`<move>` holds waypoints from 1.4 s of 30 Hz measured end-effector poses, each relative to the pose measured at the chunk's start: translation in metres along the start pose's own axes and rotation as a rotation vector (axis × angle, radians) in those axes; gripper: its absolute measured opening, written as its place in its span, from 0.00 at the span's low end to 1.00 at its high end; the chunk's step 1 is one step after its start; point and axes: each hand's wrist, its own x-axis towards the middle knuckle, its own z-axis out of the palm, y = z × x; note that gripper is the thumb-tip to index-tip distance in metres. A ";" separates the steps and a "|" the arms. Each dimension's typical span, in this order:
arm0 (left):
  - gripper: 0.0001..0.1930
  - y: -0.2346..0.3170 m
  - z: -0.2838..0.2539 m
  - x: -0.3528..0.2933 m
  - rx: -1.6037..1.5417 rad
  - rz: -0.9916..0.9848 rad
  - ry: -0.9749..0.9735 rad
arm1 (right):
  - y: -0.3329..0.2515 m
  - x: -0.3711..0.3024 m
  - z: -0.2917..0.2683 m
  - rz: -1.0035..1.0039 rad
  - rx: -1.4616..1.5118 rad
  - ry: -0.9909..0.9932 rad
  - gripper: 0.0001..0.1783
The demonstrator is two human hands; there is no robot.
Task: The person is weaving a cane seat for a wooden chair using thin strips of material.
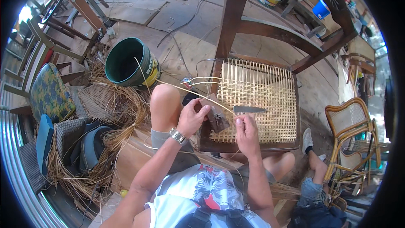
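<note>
A dark wooden chair has a seat of woven cane (270, 90) in front of me. My left hand (192, 119) pinches a long pale cane strip (177, 87) against a flat brown piece (218, 116), perhaps wood or leather, lying over the seat's near left corner. Dark marks or a fitting show on that piece; I cannot make out which. My right hand (247, 133) is closed on the strip's right end, over the weave. Just beyond its fingertips a dark knife blade (249, 109) rests on the cane. Two loose strands (205, 79) stick out from the seat's left side.
Left of my knee stands a dark green bucket (126, 65). Bundles of loose cane (126, 131) cover the floor beside it, near a camouflage-patterned cushion (51, 90). At right are a rattan chair (350, 131) and another person's leg (314, 156). A blue bucket (321, 9) stands behind.
</note>
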 end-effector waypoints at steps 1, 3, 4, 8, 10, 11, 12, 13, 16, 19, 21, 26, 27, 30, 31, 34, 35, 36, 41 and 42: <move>0.19 0.001 0.001 0.003 0.148 0.004 -0.002 | -0.001 0.000 -0.002 -0.032 -0.011 0.018 0.11; 0.24 0.006 0.002 0.009 0.236 0.081 0.002 | -0.005 0.000 -0.003 0.048 0.035 -0.017 0.11; 0.26 0.007 0.002 0.012 0.536 0.173 0.017 | -0.008 0.000 -0.001 0.061 0.018 -0.014 0.11; 0.29 0.009 0.002 0.011 0.656 0.217 0.055 | -0.021 0.001 0.006 0.029 0.007 0.049 0.06; 0.28 0.010 0.001 0.012 0.389 0.106 0.070 | -0.026 0.005 0.008 -0.033 -0.047 0.124 0.05; 0.26 0.011 0.002 0.016 0.157 0.040 0.124 | -0.028 0.008 0.008 -0.090 -0.108 0.119 0.05; 0.25 0.014 -0.003 0.021 -0.064 -0.050 0.084 | -0.030 0.010 0.008 -0.151 -0.159 0.121 0.05; 0.23 0.017 -0.008 0.027 -0.266 -0.194 0.065 | -0.031 0.012 0.009 -0.141 -0.173 0.108 0.05; 0.22 0.019 0.000 0.048 -0.267 -0.145 0.076 | -0.037 0.019 0.015 -0.184 -0.172 0.076 0.05; 0.21 0.017 0.002 0.066 -0.239 -0.086 0.084 | -0.040 0.022 0.021 -0.233 -0.203 0.067 0.04; 0.18 0.015 -0.002 0.078 -0.328 -0.131 0.041 | -0.041 0.019 0.023 -0.166 -0.212 0.050 0.05; 0.16 0.014 -0.013 0.097 -0.078 -0.193 0.204 | -0.037 0.003 0.015 -0.089 -0.202 0.017 0.06; 0.16 0.014 -0.013 0.097 -0.077 -0.183 0.215 | -0.036 0.002 0.014 -0.087 -0.191 0.047 0.07; 0.20 0.013 -0.016 0.091 -0.164 -0.448 0.044 | -0.031 0.006 0.019 -0.065 -0.270 0.029 0.07; 0.20 0.012 -0.016 0.089 -0.177 -0.431 0.008 | -0.030 0.009 0.021 -0.068 -0.272 0.026 0.07; 0.10 0.009 -0.015 0.088 -0.253 -0.240 -0.134 | -0.031 0.017 0.028 -0.110 -0.375 0.009 0.07; 0.10 0.008 -0.017 0.090 -0.249 -0.255 -0.116 | -0.033 0.018 0.028 -0.146 -0.379 0.023 0.07; 0.08 0.006 -0.018 0.094 -0.322 -0.267 -0.163 | -0.035 0.018 0.027 -0.183 -0.372 0.040 0.07; 0.04 -0.002 -0.025 0.135 -0.466 -0.242 -0.063 | -0.049 -0.017 0.002 -0.001 -0.225 0.045 0.05; 0.06 -0.003 -0.029 0.146 -0.511 -0.219 -0.110 | -0.051 -0.028 -0.001 0.122 -0.150 0.023 0.05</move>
